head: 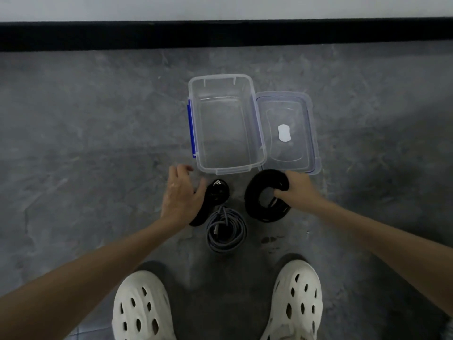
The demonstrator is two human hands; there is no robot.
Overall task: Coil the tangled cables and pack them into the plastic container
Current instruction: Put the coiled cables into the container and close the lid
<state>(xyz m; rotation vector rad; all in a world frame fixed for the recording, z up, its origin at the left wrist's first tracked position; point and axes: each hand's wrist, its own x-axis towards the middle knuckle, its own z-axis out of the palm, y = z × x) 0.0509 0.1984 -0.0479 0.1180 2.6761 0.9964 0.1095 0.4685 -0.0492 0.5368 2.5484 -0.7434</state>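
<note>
Grey floor (98, 119): right hand (297, 190) grips a black cable coil (257, 192) just before the empty plastic container (220, 77), left hand (180, 195) spread against a second black cable (212, 201); if untied, the coil may unravel when lifted.

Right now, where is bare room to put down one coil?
The container is empty. Bare floor lies right of the lid and left of the left hand. Crowded: from that hand to the right hand, around the grey coil and black coil.
</note>
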